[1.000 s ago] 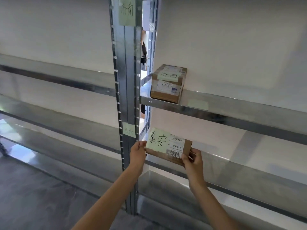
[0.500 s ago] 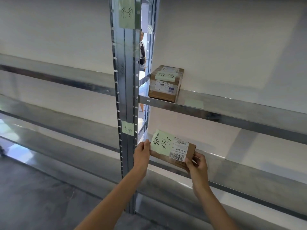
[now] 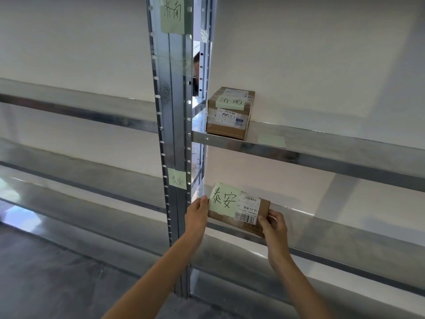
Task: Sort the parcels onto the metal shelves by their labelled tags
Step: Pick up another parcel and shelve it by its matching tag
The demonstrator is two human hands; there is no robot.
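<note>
Gripping the parcel (image 3: 240, 209) by both ends, the person holds it at the front lip of the lower shelf (image 3: 345, 232), just beside the upright post (image 3: 177, 111). The left hand (image 3: 197, 215) pinches the parcel's nine o'clock end, thumb on the face and the other fingers hidden behind. The right hand (image 3: 273, 223) curls round its four o'clock corner. Its green note (image 3: 224, 200) shows the same two characters as the small tag (image 3: 177, 178) on the post at ten o'clock, so this level looks right (the boxier parcel (image 3: 230, 113) at twelve o'clock, on the upper shelf (image 3: 322, 149), matches the large tag (image 3: 173, 13) higher up). Whether the parcel's underside touches the shelf I cannot tell; it leans face-up toward the camera.

If it were released now, with part of it seemingly over the lip, I judge it could tip toward six o'clock and drop to the floor (image 3: 46, 284). Pushing it in by the left end alone could skew it against the post. The note's edge might also catch under the left thumb and peel.
</note>
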